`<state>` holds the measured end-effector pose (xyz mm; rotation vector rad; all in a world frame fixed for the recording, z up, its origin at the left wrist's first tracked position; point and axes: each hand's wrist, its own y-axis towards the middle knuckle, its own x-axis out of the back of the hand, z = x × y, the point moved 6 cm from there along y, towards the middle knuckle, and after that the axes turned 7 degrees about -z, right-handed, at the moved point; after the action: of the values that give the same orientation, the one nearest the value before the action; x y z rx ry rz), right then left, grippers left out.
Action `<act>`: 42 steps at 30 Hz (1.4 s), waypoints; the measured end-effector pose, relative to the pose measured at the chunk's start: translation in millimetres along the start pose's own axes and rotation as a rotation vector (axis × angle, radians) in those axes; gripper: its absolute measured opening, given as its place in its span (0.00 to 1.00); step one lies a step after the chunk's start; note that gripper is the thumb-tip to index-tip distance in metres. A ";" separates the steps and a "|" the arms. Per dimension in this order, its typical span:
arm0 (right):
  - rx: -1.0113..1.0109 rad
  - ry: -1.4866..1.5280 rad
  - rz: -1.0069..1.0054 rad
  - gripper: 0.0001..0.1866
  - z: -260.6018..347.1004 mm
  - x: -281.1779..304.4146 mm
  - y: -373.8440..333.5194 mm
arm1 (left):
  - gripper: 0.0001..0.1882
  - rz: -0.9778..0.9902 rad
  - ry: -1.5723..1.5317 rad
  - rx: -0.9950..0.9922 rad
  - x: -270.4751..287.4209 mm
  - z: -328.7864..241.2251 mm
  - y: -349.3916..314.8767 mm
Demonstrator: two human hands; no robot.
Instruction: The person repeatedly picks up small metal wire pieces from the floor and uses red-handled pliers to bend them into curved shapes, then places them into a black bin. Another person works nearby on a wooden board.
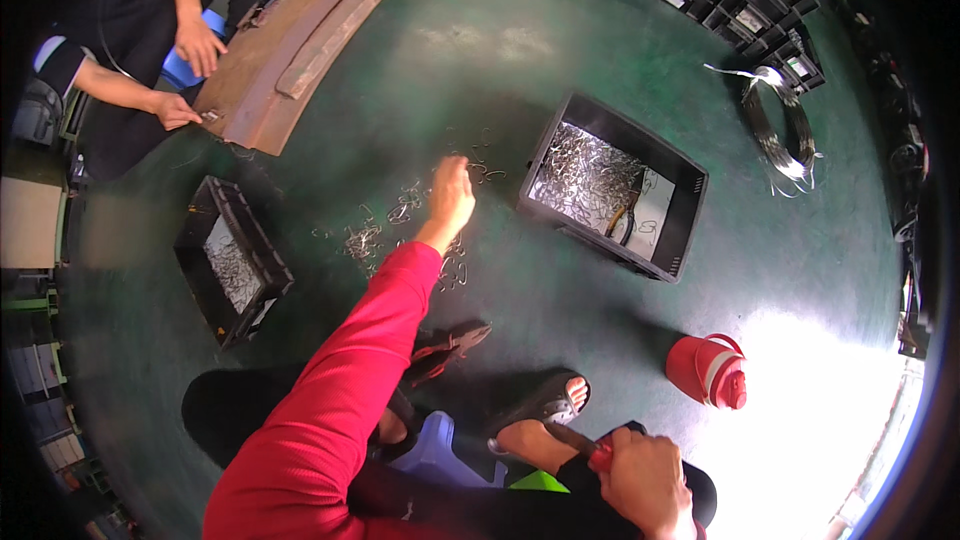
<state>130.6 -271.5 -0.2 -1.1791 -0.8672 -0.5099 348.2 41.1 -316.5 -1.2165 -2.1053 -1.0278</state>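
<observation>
My left hand (453, 194), at the end of a red sleeve, reaches out over the green floor with its fingers closed. What it holds, if anything, is too small to make out. Around and beneath it lie loose bent wire pieces (362, 239) in small heaps. Low on the right, by my knee, my right hand (645, 485) is wrapped round a red-handled tool (601, 456); its dark end points left, and its exact kind is unclear. Red-handled pliers (452, 345) lie on the floor before my feet.
A black crate (690, 205) holds many wire pieces and another pair of pliers (622, 222). A smaller black crate (195, 250) stands left. Right are a red jug (693, 370) and a wire coil (765, 130). A co-worker's hands (198, 46) rest by a brown board (262, 90).
</observation>
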 end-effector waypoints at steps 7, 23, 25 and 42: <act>-0.122 0.030 0.067 0.10 -13.0 8.1 36.3 | 0.30 0.259 0.198 -0.243 -53.8 33.9 56.3; -0.102 0.092 0.035 0.08 -4.6 9.9 32.8 | 0.30 0.903 -0.159 -0.798 17.4 -53.2 -129.8; -0.139 0.080 0.065 0.10 -4.7 2.9 29.4 | 0.17 0.668 -0.247 -0.799 29.3 -56.1 -116.8; -0.041 0.051 -0.085 0.10 6.7 9.0 5.0 | 0.05 0.556 0.092 -0.563 -6.2 -27.2 -73.0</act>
<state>137.5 -262.8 5.0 -1.1651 -0.8693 -0.6264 288.4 -7.0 -331.2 -1.8350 -1.3031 -1.3994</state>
